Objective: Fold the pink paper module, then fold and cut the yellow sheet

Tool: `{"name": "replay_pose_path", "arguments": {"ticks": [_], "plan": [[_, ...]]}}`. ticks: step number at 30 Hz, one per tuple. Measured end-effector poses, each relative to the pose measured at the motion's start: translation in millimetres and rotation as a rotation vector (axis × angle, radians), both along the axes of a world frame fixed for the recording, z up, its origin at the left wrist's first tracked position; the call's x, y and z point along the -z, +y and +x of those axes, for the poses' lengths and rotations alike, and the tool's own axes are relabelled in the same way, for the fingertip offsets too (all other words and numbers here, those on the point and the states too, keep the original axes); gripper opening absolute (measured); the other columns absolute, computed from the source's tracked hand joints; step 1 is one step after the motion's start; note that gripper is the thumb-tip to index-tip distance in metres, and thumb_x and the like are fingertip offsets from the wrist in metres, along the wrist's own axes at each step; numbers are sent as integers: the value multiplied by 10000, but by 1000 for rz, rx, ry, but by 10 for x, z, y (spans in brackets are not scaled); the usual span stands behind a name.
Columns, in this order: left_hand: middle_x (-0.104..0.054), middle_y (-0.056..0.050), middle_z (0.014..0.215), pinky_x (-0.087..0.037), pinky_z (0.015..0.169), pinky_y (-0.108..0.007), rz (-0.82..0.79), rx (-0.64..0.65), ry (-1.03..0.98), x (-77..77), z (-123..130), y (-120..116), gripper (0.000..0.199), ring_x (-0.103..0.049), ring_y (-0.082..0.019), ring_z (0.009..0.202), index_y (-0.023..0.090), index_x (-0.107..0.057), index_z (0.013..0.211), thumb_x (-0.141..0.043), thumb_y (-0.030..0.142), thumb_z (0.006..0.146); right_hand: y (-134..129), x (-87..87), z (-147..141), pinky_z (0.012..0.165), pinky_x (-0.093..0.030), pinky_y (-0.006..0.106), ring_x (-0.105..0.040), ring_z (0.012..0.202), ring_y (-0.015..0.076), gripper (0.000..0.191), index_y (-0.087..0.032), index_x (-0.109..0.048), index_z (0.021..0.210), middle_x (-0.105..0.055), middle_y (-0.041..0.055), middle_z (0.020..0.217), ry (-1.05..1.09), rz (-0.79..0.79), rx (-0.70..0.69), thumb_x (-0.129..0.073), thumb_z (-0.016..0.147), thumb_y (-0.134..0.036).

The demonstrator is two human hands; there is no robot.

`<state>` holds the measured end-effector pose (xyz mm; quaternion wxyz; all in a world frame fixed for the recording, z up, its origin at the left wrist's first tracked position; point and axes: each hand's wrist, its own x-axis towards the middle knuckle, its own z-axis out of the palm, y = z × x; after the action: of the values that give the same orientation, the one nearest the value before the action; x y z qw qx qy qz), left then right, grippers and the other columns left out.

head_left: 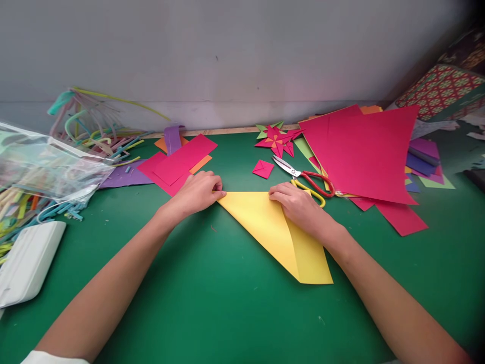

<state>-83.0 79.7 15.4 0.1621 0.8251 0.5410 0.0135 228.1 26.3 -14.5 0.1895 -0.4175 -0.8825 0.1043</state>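
A yellow paper sheet, folded over diagonally, lies on the green table. Its left corner is pinched between the thumb and fingers of my left hand. My right hand rests on the sheet's upper right part, fingers curled and pressed together at the top edge; its thumb is hidden. Just behind that hand are open scissors with one red and one yellow handle. A small folded red square sits between the hands, farther back, with a red paper flower behind it.
Large red sheets are stacked at the right, over other coloured paper. Red strips and purple paper lie back left. At the far left are a clear plastic bag, many coloured pipe cleaners and a white device. A wall borders the table's back.
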Motion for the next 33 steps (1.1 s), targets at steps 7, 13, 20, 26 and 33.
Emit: {"name": "replay_pose_path", "arguments": {"ticks": [7, 13, 20, 26, 33], "plan": [[-671, -64, 957, -344, 710, -369, -13, -9, 31, -21, 12, -22, 241, -607, -266, 943, 221, -627, 810, -579, 414, 946, 4, -34, 101, 976, -590, 431, -693, 1186, 284, 516, -188, -728, 1209, -743, 113, 1289, -68, -14, -69, -406, 913, 85], [-664, -66, 971, -392, 705, -372, 25, 12, 77, -41, 2, -5, 212, -617, -271, 928, 220, -638, 863, -614, 414, 944, -38, 34, 179, 1036, -580, 442, -677, 1247, 268, 537, -223, -689, 1378, -698, 101, 1393, -28, -63, -69, -388, 999, 11], [-644, -110, 1395, -456, 1077, -411, 267, 455, -64, -69, 336, -337, 353, -571, -276, 1303, 183, -665, 1256, -382, 332, 1105, -25, 10, 150, 1038, -587, 473, -681, 1222, 292, 471, -206, -725, 1346, -719, 119, 1354, -5, -73, -84, -422, 1023, -47], [-340, -97, 1712, -166, 1316, -482, 149, 706, -81, 185, 517, -683, 698, -309, -297, 1588, 175, -331, 1645, -310, 594, 1087, -8, 47, 174, 1003, -600, 445, -689, 1191, 277, 481, -237, -723, 1341, -730, 101, 1328, 14, -36, -97, -430, 1014, -41], [-110, -29, 1763, 28, 1340, -488, 49, 792, -35, 220, 350, -884, 792, -94, -269, 1648, 253, -99, 1705, -302, 664, 1059, 20, 85, 180, 1017, -589, 447, -685, 1205, 277, 462, -197, -739, 1301, -725, 118, 1338, 6, -26, -106, -404, 1025, -37]]}}
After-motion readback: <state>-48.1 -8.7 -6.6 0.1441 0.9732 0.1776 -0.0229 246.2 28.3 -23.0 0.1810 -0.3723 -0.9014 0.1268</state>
